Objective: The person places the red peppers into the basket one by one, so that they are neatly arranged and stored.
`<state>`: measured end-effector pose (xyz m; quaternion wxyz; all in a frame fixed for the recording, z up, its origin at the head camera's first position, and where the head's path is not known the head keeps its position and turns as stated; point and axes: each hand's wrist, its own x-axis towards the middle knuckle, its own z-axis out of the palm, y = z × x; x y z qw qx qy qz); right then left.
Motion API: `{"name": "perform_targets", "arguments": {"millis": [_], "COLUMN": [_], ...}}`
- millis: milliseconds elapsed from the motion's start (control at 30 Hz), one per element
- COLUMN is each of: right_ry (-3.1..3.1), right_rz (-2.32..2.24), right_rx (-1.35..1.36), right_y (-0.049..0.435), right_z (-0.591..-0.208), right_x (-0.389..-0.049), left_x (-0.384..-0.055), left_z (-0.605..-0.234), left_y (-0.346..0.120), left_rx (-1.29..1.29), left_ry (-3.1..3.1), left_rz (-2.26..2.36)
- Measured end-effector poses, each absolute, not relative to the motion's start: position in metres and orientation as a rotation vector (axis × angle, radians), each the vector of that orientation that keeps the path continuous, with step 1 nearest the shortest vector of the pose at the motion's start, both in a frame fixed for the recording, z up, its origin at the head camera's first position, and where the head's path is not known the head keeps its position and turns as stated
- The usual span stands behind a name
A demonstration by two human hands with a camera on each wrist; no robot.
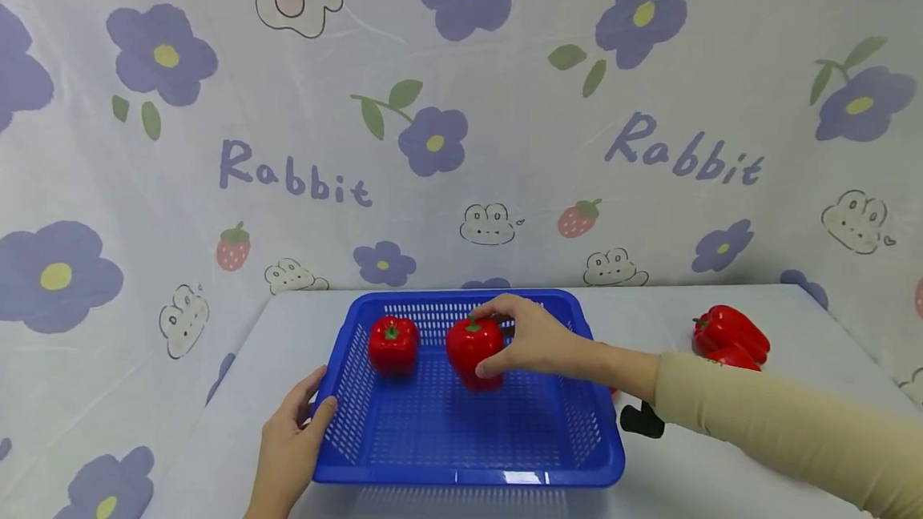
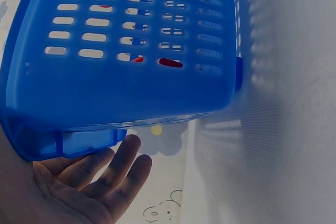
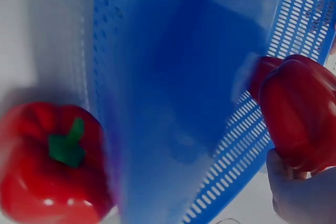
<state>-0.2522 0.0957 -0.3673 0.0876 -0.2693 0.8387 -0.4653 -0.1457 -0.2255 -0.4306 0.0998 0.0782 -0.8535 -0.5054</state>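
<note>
A blue plastic basket (image 1: pixel 461 476) with slotted walls stands on the table. My left hand (image 1: pixel 292 431) grips its left rim, thumb on top; in the left wrist view the fingers (image 2: pixel 126 163) reach out beneath the rim. Over the basket's middle, my right hand (image 1: pixel 537 339) holds a glossy red bell pepper (image 1: pixel 472 347) between thumb and fingers, green stem upward. In the right wrist view this bell pepper (image 3: pixel 299 114) shows at the right, with the thumb (image 3: pixel 281 177) below it. Another red bell pepper (image 1: pixel 392 347) sits upright inside the basket at the back left.
Two red bell peppers (image 1: pixel 731 331) lie close together on the table at the right. One more bell pepper (image 3: pixel 55 166) stands outside the basket's right wall, mostly hidden behind the forearm in the head view. A patterned cloth (image 1: pixel 505 158) hangs behind the white table (image 1: pixel 649 307).
</note>
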Motion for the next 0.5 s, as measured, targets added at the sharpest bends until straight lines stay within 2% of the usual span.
{"name": "perform_targets", "arguments": {"millis": [267,500], "right_ry": [2.491,2.462], "right_rz": [-1.354,-1.457], "right_rx": [-0.841,-0.763], "right_y": [0.083,0.062], "right_z": [-0.364,-0.362], "right_x": [-0.262,-0.276], "left_x": [-0.145,-0.144], "left_z": [-0.428,-0.428], "left_y": [-0.225,-0.226], "left_rx": [0.233,0.234], "left_ry": [-2.536,-2.541], "left_rz": [-1.498,-1.484]}}
